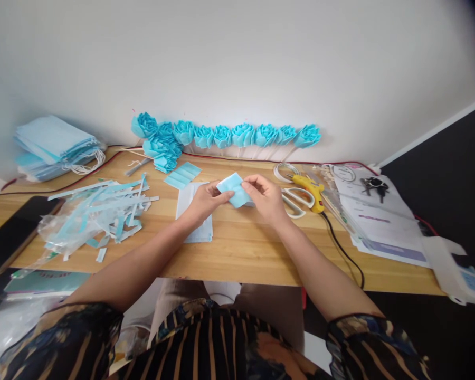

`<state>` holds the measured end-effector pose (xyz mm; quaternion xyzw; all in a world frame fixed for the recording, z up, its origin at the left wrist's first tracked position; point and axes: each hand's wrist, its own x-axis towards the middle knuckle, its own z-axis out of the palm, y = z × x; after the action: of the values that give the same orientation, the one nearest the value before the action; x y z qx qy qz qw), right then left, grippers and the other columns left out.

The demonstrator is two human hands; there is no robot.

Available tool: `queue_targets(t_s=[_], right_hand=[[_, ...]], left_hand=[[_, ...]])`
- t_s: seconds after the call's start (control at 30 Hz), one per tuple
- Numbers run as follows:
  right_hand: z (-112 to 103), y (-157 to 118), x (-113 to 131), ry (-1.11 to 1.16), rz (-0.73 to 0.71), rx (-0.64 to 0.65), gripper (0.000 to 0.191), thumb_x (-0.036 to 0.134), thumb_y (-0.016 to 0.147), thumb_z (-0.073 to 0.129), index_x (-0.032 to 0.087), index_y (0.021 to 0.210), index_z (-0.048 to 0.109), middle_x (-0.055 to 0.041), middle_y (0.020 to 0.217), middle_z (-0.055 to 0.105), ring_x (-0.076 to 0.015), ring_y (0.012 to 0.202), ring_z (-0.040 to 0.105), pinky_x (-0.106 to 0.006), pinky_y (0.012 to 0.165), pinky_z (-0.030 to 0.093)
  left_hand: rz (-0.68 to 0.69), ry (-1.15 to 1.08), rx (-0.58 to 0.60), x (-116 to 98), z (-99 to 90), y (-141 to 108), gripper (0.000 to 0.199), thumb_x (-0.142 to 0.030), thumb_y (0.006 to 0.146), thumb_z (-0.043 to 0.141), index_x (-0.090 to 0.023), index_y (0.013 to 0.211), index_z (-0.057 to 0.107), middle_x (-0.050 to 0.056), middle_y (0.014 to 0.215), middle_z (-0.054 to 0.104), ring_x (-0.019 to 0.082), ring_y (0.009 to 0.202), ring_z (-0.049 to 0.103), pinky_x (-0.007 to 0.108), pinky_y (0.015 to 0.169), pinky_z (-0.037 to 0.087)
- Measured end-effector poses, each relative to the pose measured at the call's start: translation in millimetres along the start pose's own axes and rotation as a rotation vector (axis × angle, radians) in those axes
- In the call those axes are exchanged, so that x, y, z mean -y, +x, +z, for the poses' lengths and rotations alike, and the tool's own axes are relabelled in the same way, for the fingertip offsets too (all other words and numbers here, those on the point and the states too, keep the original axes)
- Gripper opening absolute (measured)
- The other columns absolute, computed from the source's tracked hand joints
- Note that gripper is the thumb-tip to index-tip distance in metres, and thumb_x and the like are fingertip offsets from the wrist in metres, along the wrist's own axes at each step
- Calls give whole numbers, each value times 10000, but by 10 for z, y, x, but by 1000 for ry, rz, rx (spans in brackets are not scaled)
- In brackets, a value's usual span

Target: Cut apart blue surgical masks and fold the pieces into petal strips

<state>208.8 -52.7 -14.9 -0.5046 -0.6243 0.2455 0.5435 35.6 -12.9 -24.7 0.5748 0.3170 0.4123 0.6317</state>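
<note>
Between my two hands is a small piece of light blue mask fabric (236,191), held up above the wooden table (237,258). My left hand (206,201) pinches its left side between thumb and fingers. On the right edge, my right hand (266,196) grips it the same way. Under my left wrist lies a flat pale sheet of mask material (201,232), partly covered. Behind it rests a pleated blue square (182,174). White-handled scissors (301,199) lie just right of my right hand, their blades hidden.
Blue fabric flowers (243,135) on sticks line the wall. Mask scraps (103,211) pile up at left, near a phone (19,229) and stacked masks (57,142). At right are a yellow glue gun (311,191) with a black cord, papers (380,216) and keys (374,187).
</note>
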Motion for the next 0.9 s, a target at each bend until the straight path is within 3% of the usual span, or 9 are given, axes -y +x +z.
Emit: queue_targets(t_s=[0.37, 0.57, 0.7, 0.8, 0.9], right_hand=[[-2, 22, -127, 182, 108, -56, 221, 430, 837, 664, 210, 860, 664, 13, 788, 645, -125, 707, 560, -252, 673, 453], [15, 6, -106, 133, 95, -30, 231, 437, 848, 646, 206, 859, 658, 8, 787, 656, -129, 708, 575, -258, 676, 464], [20, -2, -99, 79, 61, -31, 218, 420, 856, 632, 203, 851, 652, 6, 780, 655, -129, 704, 573, -264, 683, 468], [21, 0, -108, 57, 61, -43, 213, 416, 854, 625, 204, 842, 648, 6, 765, 644, -128, 689, 558, -265, 667, 461], [24, 5, -122, 54, 75, -56, 211, 415, 848, 628, 205, 833, 645, 6, 756, 630, -127, 685, 547, -262, 651, 454]], left_hand=[[43, 5, -130, -65, -39, -10, 354, -456, 677, 798, -158, 670, 607, -1, 633, 665, 96, 588, 574, 227, 614, 454], [-22, -17, -145, -12, -73, 14, 341, -453, 705, 778, -157, 738, 612, -24, 498, 615, 51, 339, 400, 206, 370, 237], [-59, -182, -89, 22, -85, 32, 369, -415, 672, 817, -148, 794, 593, 33, 655, 710, 136, 574, 672, 210, 506, 465], [-63, -213, -78, 21, -82, 27, 365, -391, 688, 816, -144, 823, 584, 44, 726, 731, 166, 701, 725, 261, 657, 553], [-36, -180, -67, 6, -69, 13, 372, -407, 721, 795, -146, 888, 589, 40, 742, 737, 168, 703, 731, 280, 693, 570]])
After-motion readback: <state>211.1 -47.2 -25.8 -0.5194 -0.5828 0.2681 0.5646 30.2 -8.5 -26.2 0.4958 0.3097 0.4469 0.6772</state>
